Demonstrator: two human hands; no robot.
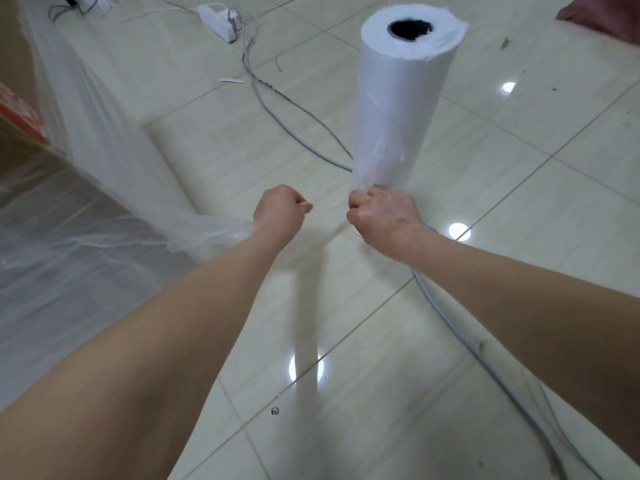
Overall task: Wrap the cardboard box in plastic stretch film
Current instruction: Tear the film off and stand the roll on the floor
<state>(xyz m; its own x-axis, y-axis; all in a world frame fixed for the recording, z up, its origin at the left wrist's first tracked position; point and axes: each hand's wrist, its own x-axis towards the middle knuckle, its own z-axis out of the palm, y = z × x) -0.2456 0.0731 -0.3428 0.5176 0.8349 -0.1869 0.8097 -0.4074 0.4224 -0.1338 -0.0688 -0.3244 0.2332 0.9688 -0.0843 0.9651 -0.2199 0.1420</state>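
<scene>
A white roll of stretch film (401, 98) stands upright on the tiled floor in the middle of the head view. My right hand (384, 220) grips the loose film at the roll's lower end. My left hand (280, 211), a fist just to the left, holds a stretched sheet of clear film (114, 161) that runs off to the left. That sheet drapes over the cardboard box (20, 116) at the left edge, whose side shows red print under the film. The two hands are a short gap apart.
A grey cable (277, 116) snakes across the glossy floor behind the roll and past my right arm. A white power strip (221, 20) lies at the back. A reddish object (602, 19) shows at the top right corner.
</scene>
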